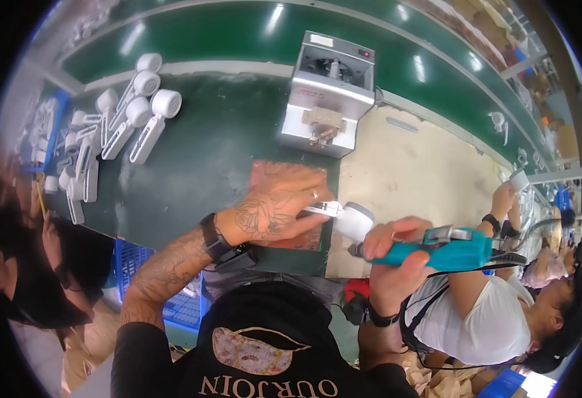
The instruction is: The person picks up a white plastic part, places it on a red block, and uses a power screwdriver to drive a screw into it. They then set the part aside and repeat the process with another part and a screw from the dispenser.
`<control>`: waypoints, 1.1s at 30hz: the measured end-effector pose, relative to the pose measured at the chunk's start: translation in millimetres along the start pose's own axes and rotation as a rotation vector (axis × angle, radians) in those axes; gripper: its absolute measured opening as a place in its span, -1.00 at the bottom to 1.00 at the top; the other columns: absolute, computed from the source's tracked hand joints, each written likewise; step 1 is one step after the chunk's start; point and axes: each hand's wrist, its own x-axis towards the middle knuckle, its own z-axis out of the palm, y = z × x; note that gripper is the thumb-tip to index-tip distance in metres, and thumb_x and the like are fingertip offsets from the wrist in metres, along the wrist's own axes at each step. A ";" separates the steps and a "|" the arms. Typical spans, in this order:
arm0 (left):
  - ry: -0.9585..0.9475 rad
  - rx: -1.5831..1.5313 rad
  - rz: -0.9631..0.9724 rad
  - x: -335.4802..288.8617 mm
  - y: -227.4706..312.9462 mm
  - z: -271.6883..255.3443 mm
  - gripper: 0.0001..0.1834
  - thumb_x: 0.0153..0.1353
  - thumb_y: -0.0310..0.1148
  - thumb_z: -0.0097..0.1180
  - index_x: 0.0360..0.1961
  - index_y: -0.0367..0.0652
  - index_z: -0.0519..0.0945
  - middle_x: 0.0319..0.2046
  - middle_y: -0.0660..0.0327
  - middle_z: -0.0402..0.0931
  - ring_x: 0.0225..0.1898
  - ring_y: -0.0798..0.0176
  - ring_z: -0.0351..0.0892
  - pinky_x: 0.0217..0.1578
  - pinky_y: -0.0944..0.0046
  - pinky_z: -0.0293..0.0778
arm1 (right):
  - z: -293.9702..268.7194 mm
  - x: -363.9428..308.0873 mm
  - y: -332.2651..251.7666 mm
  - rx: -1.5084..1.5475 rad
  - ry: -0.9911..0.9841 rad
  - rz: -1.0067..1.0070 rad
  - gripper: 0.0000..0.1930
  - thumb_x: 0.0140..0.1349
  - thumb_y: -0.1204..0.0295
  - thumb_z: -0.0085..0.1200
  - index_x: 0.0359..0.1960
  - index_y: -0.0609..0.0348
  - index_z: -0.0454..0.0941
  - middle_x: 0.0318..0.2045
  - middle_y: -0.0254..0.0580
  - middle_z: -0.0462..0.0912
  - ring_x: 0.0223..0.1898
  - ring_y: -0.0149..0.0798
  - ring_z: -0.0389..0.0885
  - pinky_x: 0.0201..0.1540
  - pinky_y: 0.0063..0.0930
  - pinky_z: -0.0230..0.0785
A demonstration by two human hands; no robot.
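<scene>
My left hand (pixel 271 209) presses down around the handle of a white device with a round head (pixel 354 221), lying on a reddish-brown mat (pixel 264 171). The handle is mostly covered by my fingers, while the head sticks out to the right. My right hand (pixel 394 265) is wrapped round a teal electric screwdriver (pixel 460 251), held level with its dark tip pointing left. That tip is close to the device's head, just below and right of it; whether they touch I cannot tell.
A silver screw feeder (pixel 327 119) stands beyond the mat. Several similar white devices (pixel 148 129) lie at the far left, beside a blue crate (pixel 56 126). A green conveyor (pixel 238 33) runs along the back. People sit on both sides; the right one wears a white shirt (pixel 476 325).
</scene>
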 end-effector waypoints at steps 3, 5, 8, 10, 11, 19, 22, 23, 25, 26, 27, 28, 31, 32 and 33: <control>0.096 0.032 0.026 -11.3 -1.8 -0.9 -0.65 0.13 -0.31 0.32 -0.05 -0.12 0.59 -0.10 0.09 0.55 -0.01 -0.06 0.56 0.12 0.00 0.47 | 28.4 21.3 11.6 -0.042 -0.013 -0.065 -0.30 0.29 -0.25 0.07 -0.04 0.25 0.35 -0.58 -0.30 0.39 -0.56 -0.34 0.40 -0.46 -0.43 0.29; 0.172 0.054 0.044 -13.6 -2.2 1.2 -0.69 0.09 -0.31 0.32 -0.18 -0.14 0.53 -0.05 0.04 0.50 0.00 -0.09 0.51 0.03 0.02 0.44 | 42.3 33.7 22.9 -0.064 -0.025 -0.142 -0.33 0.31 -0.22 0.08 -0.04 0.26 0.37 -0.57 -0.30 0.39 -0.56 -0.34 0.41 -0.47 -0.43 0.30; 0.187 0.017 0.025 -18.1 -4.1 1.9 -0.67 0.07 -0.29 0.33 -0.19 -0.15 0.50 -0.07 0.05 0.49 -0.01 -0.07 0.50 0.03 0.00 0.44 | 52.5 41.4 29.3 -0.086 -0.045 -0.166 -0.34 0.33 -0.19 0.09 -0.05 0.28 0.38 -0.57 -0.29 0.39 -0.57 -0.34 0.41 -0.49 -0.44 0.29; 0.184 0.014 0.054 -17.9 -6.0 2.1 -0.67 0.07 -0.29 0.34 -0.22 -0.15 0.50 -0.09 0.05 0.48 -0.03 -0.07 0.50 0.03 0.00 0.44 | 54.7 43.0 31.4 -0.101 -0.036 -0.188 -0.35 0.34 -0.18 0.08 -0.06 0.30 0.39 -0.58 -0.28 0.39 -0.58 -0.35 0.41 -0.51 -0.44 0.29; 0.174 0.013 0.089 -17.6 -7.1 2.2 -0.67 0.06 -0.29 0.35 -0.24 -0.15 0.49 -0.11 0.05 0.48 -0.05 -0.06 0.50 0.02 0.01 0.44 | 54.3 43.7 31.5 -0.104 -0.026 -0.194 -0.34 0.34 -0.19 0.08 -0.06 0.31 0.39 -0.58 -0.28 0.39 -0.59 -0.35 0.41 -0.51 -0.44 0.29; 0.139 -0.041 0.045 -16.2 -10.7 3.2 -0.71 0.16 -0.28 0.34 -0.29 -0.09 0.43 -0.13 0.17 0.51 -0.07 -0.06 0.51 0.06 0.01 0.46 | 54.7 45.2 33.6 -0.136 -0.043 -0.210 -0.35 0.37 -0.16 0.05 -0.06 0.33 0.38 -0.61 -0.27 0.37 -0.62 -0.34 0.39 -0.54 -0.43 0.29; 0.107 -0.091 0.027 -14.1 -10.5 2.7 -0.72 0.19 -0.29 0.32 -0.30 -0.09 0.42 -0.13 0.17 0.52 -0.07 -0.07 0.51 0.05 0.01 0.45 | 53.1 46.0 33.4 -0.152 -0.061 -0.222 -0.36 0.38 -0.15 0.04 -0.06 0.34 0.37 -0.62 -0.27 0.36 -0.62 -0.35 0.38 -0.54 -0.43 0.28; 0.094 -0.140 0.014 -13.6 -10.4 2.6 -0.73 0.20 -0.29 0.32 -0.31 -0.09 0.42 -0.13 0.17 0.53 -0.06 -0.08 0.51 0.04 0.01 0.45 | 52.2 46.2 33.2 -0.152 -0.064 -0.224 -0.37 0.39 -0.14 0.04 -0.06 0.34 0.37 -0.62 -0.27 0.36 -0.62 -0.35 0.38 -0.54 -0.43 0.29; 0.096 -0.155 0.014 -14.3 -11.1 3.4 -0.72 0.20 -0.29 0.32 -0.31 -0.09 0.42 -0.13 0.16 0.53 -0.06 -0.08 0.51 0.04 0.00 0.44 | 51.6 46.0 33.9 -0.149 -0.068 -0.224 -0.37 0.39 -0.14 0.04 -0.06 0.34 0.37 -0.62 -0.27 0.36 -0.62 -0.35 0.38 -0.53 -0.43 0.29; 0.100 -0.169 0.014 -14.7 -11.2 3.6 -0.72 0.20 -0.29 0.32 -0.32 -0.10 0.42 -0.14 0.16 0.53 -0.06 -0.09 0.51 0.04 -0.01 0.44 | 51.4 45.9 34.3 -0.143 -0.069 -0.223 -0.37 0.39 -0.13 0.03 -0.06 0.34 0.37 -0.61 -0.27 0.36 -0.62 -0.35 0.38 -0.53 -0.43 0.29; 0.098 -0.171 0.015 -15.2 -11.4 3.8 -0.72 0.20 -0.29 0.32 -0.32 -0.10 0.42 -0.14 0.16 0.53 -0.06 -0.09 0.51 0.04 -0.01 0.44 | 50.8 45.6 34.4 -0.138 -0.070 -0.223 -0.38 0.40 -0.13 0.03 -0.06 0.34 0.37 -0.61 -0.27 0.36 -0.62 -0.35 0.38 -0.53 -0.43 0.29; 0.088 -0.158 0.006 -16.2 -11.7 3.8 -0.72 0.18 -0.28 0.33 -0.29 -0.10 0.43 -0.13 0.16 0.54 -0.06 -0.10 0.51 0.05 -0.02 0.43 | 50.7 45.0 34.4 -0.139 -0.068 -0.222 -0.38 0.40 -0.13 0.03 -0.06 0.34 0.37 -0.61 -0.27 0.36 -0.62 -0.35 0.38 -0.53 -0.43 0.29; 0.085 -0.155 -0.046 -15.4 -7.0 3.2 -0.70 0.14 -0.29 0.35 -0.22 -0.12 0.49 -0.12 0.14 0.54 -0.07 -0.11 0.52 0.07 -0.04 0.43 | 49.8 44.2 34.1 -0.138 -0.061 -0.214 -0.37 0.40 -0.13 0.03 -0.05 0.34 0.37 -0.61 -0.27 0.37 -0.61 -0.35 0.39 -0.53 -0.43 0.29; 0.092 -0.163 -0.091 -14.6 -5.4 3.2 -0.68 0.12 -0.29 0.37 -0.18 -0.13 0.52 -0.12 0.14 0.54 -0.09 -0.11 0.52 0.08 -0.04 0.42 | 48.8 44.4 34.4 -0.135 -0.070 -0.208 -0.37 0.40 -0.13 0.03 -0.04 0.34 0.38 -0.61 -0.27 0.37 -0.60 -0.35 0.39 -0.53 -0.44 0.29; 0.093 -0.162 -0.087 -14.0 -5.5 4.8 -0.68 0.12 -0.29 0.37 -0.18 -0.13 0.52 -0.12 0.14 0.54 -0.09 -0.11 0.52 0.08 -0.04 0.42 | 48.6 44.2 33.5 -0.131 -0.078 -0.206 -0.37 0.39 -0.13 0.03 -0.04 0.34 0.38 -0.61 -0.27 0.36 -0.59 -0.35 0.40 -0.53 -0.44 0.29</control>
